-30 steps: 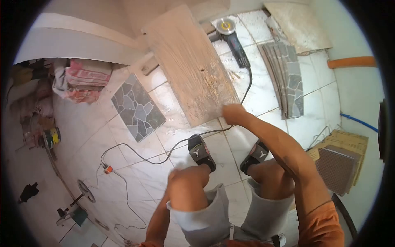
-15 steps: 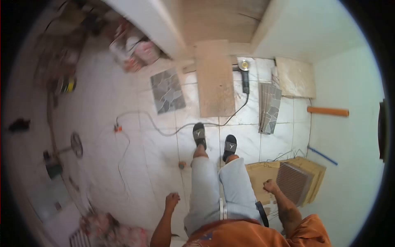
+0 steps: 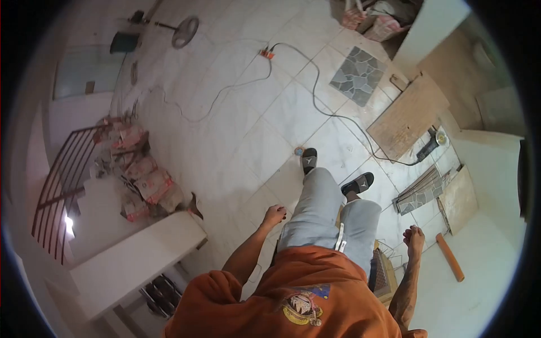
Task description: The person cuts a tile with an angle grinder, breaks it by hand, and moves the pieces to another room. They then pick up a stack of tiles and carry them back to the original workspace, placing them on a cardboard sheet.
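Observation:
My left hand (image 3: 274, 216) hangs beside my left thigh with its fingers loosely curled, and nothing shows in it. On the other side, my right hand (image 3: 414, 238) is held out from my hip, fingers also curled, with nothing visible in them. Nearest to it are a stack of stone-pattern tiles (image 3: 421, 192) and an orange tube (image 3: 449, 257) by the wall. An angle grinder (image 3: 431, 147) lies on the floor beside a wooden board (image 3: 403, 118), its cord running across the tiles. Beyond the board is a grey stone-pattern tile (image 3: 359, 76).
The cord reaches an orange socket block (image 3: 266, 54) on the floor. A small round object (image 3: 298, 151) lies by my left foot. Left are red-and-white sacks (image 3: 149, 180), a railing (image 3: 53, 191) and a pale ledge (image 3: 141, 256). A pedestal fan (image 3: 185, 32) lies farther off.
My view has turned left, so the grinder, board and tiles now appear farther right. The sacks, railing and ledge on the left show more fully. My feet have shifted and both arms have swung.

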Demonstrator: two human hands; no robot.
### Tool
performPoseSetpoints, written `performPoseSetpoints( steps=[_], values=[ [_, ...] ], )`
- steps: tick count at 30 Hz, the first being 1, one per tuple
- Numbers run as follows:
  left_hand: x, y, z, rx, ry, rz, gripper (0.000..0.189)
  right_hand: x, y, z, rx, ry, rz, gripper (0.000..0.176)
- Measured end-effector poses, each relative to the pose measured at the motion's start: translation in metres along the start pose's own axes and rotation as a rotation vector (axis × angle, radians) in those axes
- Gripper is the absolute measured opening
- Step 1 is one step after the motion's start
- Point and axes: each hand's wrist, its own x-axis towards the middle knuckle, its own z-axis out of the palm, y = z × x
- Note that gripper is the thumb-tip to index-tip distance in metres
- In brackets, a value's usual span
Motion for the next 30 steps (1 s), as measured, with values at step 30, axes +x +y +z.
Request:
performPoseSetpoints(
  steps=[30],
  values=[
    [0.089,0.02,-0.275,-1.17,0.285,-0.044,0.026,-0.063,-0.27,0.399,-1.029,-0.416,-0.384,0.04]
  ],
)
